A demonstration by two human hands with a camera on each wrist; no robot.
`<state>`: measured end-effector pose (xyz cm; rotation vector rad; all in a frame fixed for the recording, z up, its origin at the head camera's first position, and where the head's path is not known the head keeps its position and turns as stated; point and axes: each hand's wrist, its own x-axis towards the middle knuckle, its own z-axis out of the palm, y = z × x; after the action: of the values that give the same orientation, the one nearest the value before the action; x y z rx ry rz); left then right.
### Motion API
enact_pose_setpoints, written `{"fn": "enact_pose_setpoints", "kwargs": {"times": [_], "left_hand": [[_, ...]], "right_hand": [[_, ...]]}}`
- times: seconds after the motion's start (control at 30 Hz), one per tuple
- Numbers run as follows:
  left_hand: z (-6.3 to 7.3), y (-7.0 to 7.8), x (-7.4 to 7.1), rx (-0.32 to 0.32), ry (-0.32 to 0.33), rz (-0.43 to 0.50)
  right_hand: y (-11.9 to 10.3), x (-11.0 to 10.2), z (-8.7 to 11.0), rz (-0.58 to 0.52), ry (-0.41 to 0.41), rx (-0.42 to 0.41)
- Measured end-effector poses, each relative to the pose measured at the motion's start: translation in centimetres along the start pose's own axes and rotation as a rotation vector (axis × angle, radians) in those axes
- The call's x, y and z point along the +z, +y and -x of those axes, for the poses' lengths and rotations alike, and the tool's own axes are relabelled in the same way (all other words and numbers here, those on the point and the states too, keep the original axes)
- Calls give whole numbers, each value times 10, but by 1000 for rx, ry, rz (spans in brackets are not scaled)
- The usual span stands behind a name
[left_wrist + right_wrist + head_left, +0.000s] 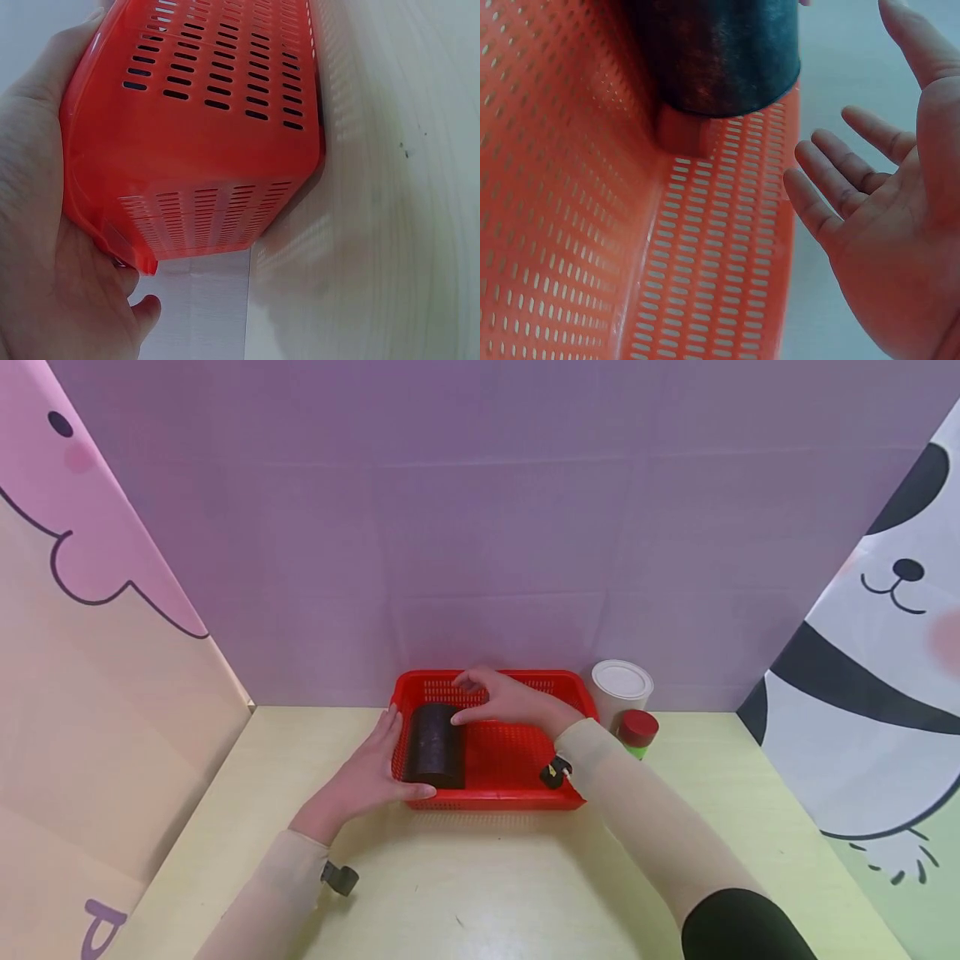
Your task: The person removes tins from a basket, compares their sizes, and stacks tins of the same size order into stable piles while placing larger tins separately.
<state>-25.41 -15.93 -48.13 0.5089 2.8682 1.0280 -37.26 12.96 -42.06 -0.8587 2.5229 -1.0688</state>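
Note:
A red plastic basket [517, 802] with slotted sides stands on the table against the backdrop. My left hand [367, 768] grips its left end, with the thumb over the near rim; in the left wrist view the palm sits against the rim [86, 97]. A dark cylindrical canister [435, 747] is inside at the left end. My right hand [506, 700] hovers over the basket beside the canister, its fingers loosely spread and holding nothing. In the right wrist view a gap shows between the hand [885, 195] and the canister [727, 56]. A small reddish piece [684, 133] shows below the canister, its kind unclear.
A white-lidded canister [621, 681] stands just right of the basket. In front of it is a red-capped container [637, 728] with a green body, partly hidden by the right sleeve. A purple backdrop [510, 527] rises behind the table, and printed panels flank both sides.

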Motion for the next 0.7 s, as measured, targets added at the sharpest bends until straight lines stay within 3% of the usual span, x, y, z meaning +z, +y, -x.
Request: {"fn": "enact_pose_setpoints", "kwargs": {"times": [0.37,0.7], "left_hand": [[0,-1,1,7,2,7],[-1,-2,2,-8,-2,-9]], "right_hand": [[6,19,-14,23,-63,-6],[10,29,-15,55,-65,-19]]}}
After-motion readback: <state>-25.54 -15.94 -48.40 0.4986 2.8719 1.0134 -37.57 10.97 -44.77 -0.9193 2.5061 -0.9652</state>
